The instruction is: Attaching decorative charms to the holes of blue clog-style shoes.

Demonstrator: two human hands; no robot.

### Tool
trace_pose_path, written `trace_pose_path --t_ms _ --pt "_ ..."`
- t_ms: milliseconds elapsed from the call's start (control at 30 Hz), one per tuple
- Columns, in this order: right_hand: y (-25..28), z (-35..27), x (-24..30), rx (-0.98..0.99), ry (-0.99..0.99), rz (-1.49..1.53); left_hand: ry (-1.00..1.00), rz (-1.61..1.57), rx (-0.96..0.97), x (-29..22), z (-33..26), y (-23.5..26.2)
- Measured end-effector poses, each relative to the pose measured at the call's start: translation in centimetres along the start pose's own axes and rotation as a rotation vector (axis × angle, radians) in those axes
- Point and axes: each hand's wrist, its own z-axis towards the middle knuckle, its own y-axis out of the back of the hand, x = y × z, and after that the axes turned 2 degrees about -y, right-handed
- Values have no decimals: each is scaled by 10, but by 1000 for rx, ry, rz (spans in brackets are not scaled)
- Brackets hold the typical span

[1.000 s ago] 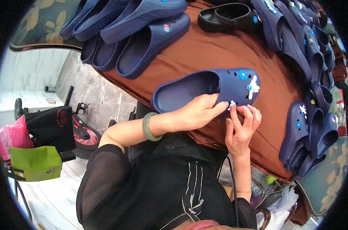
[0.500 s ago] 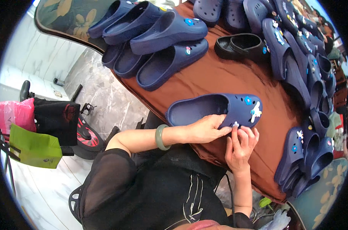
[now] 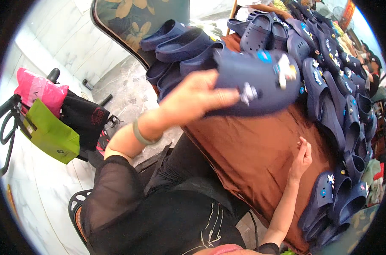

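Observation:
My left hand holds a navy blue clog up in the air above the brown tablecloth. The clog's top carries several small charms, one white and one light blue. The shoe is blurred from motion. My right hand rests low over the cloth, fingers loosely curled, apart from the clog; I cannot make out anything in it. A green band circles my left wrist.
Rows of navy clogs crowd the table's far and right sides, with more at the lower right and back left. A floral chair back stands behind. A green bag and a pink bag hang at left over the marble floor.
The clog lay on the cloth with both hands at its toe. Now my left hand has lifted it up and away, and my right hand has let go and stayed low.

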Motion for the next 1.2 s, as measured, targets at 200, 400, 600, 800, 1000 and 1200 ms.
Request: trace_pose_path --t_ms 200,400,600,800,1000,1200 --pt "-6 -20 -4 189 -24 46 -9 92 -296 -31 46 108" --pt "-10 -18 1 214 29 -13 14 240 -514 -22 94 214" --pt "-11 -20 4 243 49 -48 12 284 -612 8 114 284" --pt "-12 -22 6 242 59 -78 132 447 -580 14 106 264" --pt "-8 -22 5 210 45 -136 63 668 -554 20 101 286" --pt "-13 -17 8 196 150 -172 103 1094 -543 1 78 265"
